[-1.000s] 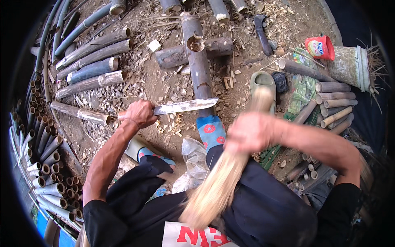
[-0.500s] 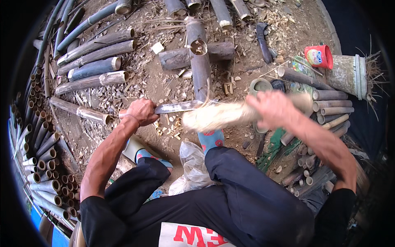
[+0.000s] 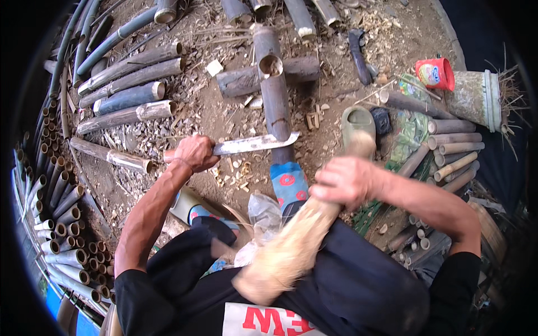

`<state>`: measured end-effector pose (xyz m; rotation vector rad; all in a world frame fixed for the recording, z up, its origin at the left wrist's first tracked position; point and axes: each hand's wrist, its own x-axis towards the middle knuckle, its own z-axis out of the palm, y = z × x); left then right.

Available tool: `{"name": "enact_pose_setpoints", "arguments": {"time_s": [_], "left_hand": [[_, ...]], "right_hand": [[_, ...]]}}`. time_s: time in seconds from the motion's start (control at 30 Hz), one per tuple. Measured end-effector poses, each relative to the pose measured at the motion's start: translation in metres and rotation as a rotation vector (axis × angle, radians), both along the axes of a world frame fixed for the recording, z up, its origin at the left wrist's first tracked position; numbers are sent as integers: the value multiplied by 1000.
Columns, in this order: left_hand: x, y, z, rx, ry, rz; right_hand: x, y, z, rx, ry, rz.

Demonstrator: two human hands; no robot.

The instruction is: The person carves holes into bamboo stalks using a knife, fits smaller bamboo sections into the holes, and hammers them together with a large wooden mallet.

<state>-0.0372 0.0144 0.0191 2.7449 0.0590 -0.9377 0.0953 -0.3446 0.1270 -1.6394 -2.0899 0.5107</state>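
Note:
My left hand (image 3: 195,153) is closed around the handle of a machete (image 3: 252,144). Its blade points right and lies across the near part of a dark bamboo pole (image 3: 273,103), which has a round cut hole and rests over a crosswise log (image 3: 238,82). Closed on a pale, frayed wooden club (image 3: 286,252), my right hand (image 3: 348,182) grips it near its narrow end. The club's thick end is over my lap, apart from the machete and blurred by motion. A foot in a blue sock (image 3: 289,182) is at the near end of the pole.
Cut bamboo pieces (image 3: 137,111) lie at left, with more stacked at far left (image 3: 73,255) and right (image 3: 457,140). A green clog (image 3: 357,122), a red packet (image 3: 435,74) and a tipped bucket (image 3: 476,99) are at right. Wood chips cover the ground.
My right hand has brought the club from beside the machete blade down toward my lap, turning its thick end toward me. My left hand and the machete have barely moved.

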Motion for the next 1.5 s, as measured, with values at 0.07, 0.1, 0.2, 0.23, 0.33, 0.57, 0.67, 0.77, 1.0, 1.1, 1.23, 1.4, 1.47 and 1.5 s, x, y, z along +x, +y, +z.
{"name": "enact_pose_setpoints", "arguments": {"time_s": [0.07, 0.1, 0.2, 0.23, 0.33, 0.57, 0.67, 0.77, 1.0, 1.1, 1.23, 1.4, 1.47, 1.5], "left_hand": [[3, -4, -2, 10, 10, 7], [0, -3, -4, 6, -16, 35], [-18, -17, 4, 66, -103, 100], [-44, -31, 0, 22, -154, 123], [-80, -53, 11, -53, -367, 194], [-35, 2, 2, -251, -298, 501], [12, 33, 14, -218, -127, 547], [37, 31, 41, -34, -108, 211], [42, 30, 44, 25, -93, 95], [39, 28, 42, 18, -114, 102], [37, 26, 42, 11, -142, 110], [29, 26, 29, 37, -104, 140], [35, 25, 27, 17, -76, 149], [38, 23, 31, 31, -62, 144]], "right_hand": [[44, -13, -28, 39, -157, -140], [59, -15, -24, -329, -425, -390], [40, -40, -3, -377, -298, -523], [27, -48, 2, -394, -182, -515], [-15, -62, 11, -371, 29, -551], [-63, -116, 10, -607, 389, -1047], [-62, -120, 20, -552, 561, -1270], [-48, -111, 27, -381, 659, -1401], [-16, -87, 43, -249, 874, -1424], [-8, -76, 45, -206, 872, -1376], [-5, -60, 44, -219, 949, -1327], [-29, -25, -3, 47, 593, -1256], [-30, -16, -22, -261, 221, -1171], [-17, -11, -23, -390, 186, -1107]]}}
